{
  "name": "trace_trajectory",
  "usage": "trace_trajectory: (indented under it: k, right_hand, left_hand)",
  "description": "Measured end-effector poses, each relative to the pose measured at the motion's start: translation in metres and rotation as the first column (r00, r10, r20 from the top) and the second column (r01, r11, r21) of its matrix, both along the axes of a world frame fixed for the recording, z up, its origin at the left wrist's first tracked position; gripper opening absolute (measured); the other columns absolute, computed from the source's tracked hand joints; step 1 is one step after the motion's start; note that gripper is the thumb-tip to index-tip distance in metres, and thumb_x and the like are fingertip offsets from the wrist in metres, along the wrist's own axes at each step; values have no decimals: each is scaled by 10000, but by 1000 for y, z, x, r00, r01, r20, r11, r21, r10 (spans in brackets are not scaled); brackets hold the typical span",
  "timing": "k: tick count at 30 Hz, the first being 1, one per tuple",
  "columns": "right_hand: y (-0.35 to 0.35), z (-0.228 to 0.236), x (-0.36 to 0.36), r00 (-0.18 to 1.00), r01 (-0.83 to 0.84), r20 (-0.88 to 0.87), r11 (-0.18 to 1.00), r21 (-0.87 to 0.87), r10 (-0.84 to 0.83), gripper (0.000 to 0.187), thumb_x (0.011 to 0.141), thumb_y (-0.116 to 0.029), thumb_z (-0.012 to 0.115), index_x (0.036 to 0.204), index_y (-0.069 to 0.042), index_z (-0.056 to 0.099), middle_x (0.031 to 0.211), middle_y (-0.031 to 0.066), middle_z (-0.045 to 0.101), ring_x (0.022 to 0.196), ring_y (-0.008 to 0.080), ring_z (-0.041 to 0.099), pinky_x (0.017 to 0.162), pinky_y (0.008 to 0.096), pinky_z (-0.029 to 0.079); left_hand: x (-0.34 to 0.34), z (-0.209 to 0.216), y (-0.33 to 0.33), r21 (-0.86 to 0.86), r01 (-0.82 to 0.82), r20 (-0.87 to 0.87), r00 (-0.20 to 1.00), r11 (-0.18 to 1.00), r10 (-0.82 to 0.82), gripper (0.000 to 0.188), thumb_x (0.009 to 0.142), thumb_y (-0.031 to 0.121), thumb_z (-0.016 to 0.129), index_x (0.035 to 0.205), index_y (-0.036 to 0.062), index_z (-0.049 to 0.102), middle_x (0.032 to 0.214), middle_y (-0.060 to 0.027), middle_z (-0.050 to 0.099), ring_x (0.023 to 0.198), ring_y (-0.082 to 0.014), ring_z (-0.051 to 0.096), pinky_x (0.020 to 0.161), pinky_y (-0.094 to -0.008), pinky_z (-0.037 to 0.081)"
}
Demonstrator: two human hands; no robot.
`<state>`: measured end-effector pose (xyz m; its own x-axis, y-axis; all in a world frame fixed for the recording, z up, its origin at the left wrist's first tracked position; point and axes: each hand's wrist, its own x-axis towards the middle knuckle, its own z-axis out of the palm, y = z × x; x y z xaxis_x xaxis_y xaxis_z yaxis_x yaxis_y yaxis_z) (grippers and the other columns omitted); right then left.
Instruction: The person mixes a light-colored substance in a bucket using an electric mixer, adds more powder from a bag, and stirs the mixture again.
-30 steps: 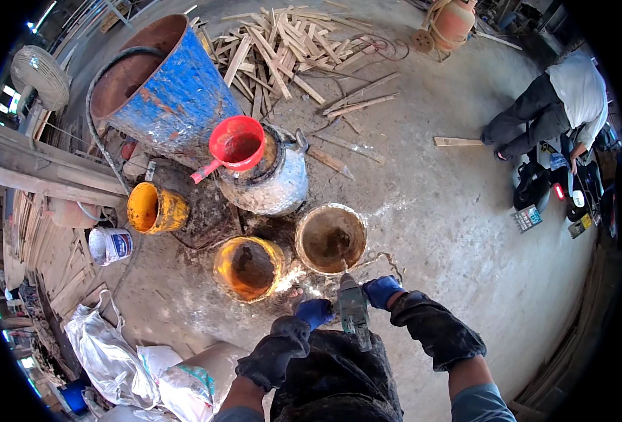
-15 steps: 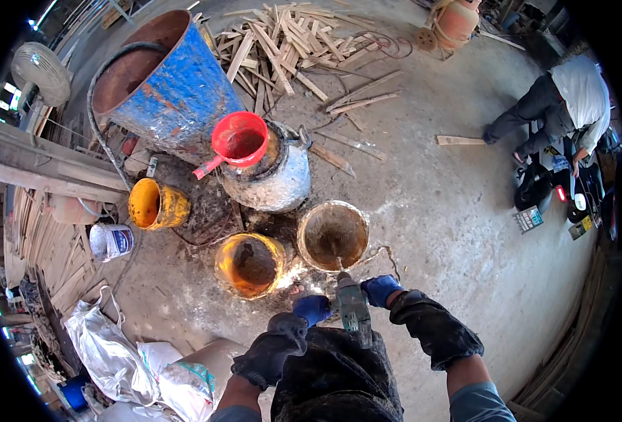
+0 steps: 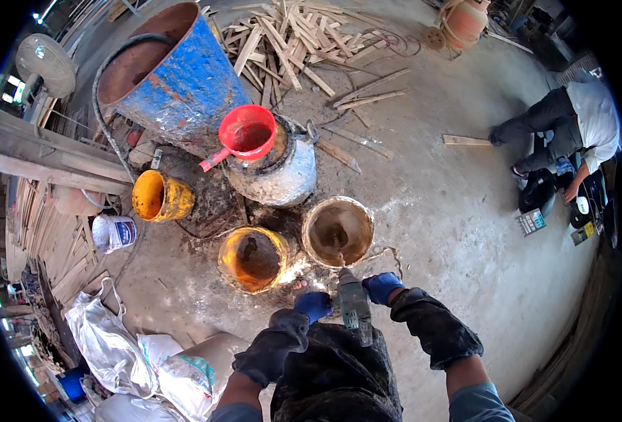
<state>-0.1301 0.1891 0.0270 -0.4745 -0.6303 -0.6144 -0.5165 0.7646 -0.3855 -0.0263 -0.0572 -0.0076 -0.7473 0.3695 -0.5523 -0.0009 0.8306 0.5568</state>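
Observation:
Between my hands is a grey-green power drill (image 3: 355, 307) with a mixing shaft that reaches down into a pale, crusted bucket (image 3: 313, 243). Brown wet material fills part of that bucket. My left hand (image 3: 313, 305), in a blue glove, is closed at the drill's left side. On its right side my right hand (image 3: 382, 288), gloved the same, is closed too. The grips inside both fists are mostly hidden. Just left of the pale bucket stands a yellow bucket (image 3: 280, 243) with dark residue inside.
A red long-handled scoop (image 3: 265, 148) rests on a crusted metal drum (image 3: 293, 179). Behind is a large blue barrel (image 3: 191, 95). Further left stand another yellow bucket (image 3: 178, 200) and a white pail (image 3: 117, 234). White sacks (image 3: 107, 341) lie near left. A person (image 3: 592, 116) bends at far right.
The whole scene has shifted slightly right and up at the far side as the view moved. Inside the bucket, the mix's surface looks different around the shaft. Both hands keep their hold on the drill.

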Motion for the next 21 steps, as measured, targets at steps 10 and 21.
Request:
trace_trajectory:
  k: [10, 21]
  right_hand:
    - [27, -4, 13, 996, 76, -41, 991, -113, -81, 235, 777, -210, 596, 994, -126, 631, 922, 126, 679, 825, 334, 663, 674, 471, 513]
    - [65, 46, 37, 976, 178, -69, 944, -278, -205, 231, 820, -267, 586, 1004, -137, 635, 904, 130, 679, 819, 351, 656, 685, 462, 510]
  left_hand:
    - [-16, 25, 10, 78, -37, 0, 999, 996, 37, 311, 788, 392, 628, 888, 102, 680, 892, -160, 685, 890, -371, 646, 765, -481, 493]
    - [-19, 70, 38, 32, 51, -103, 994, 998, -47, 277, 806, 358, 616, 870, 94, 669, 804, -188, 672, 788, -389, 657, 721, -516, 481]
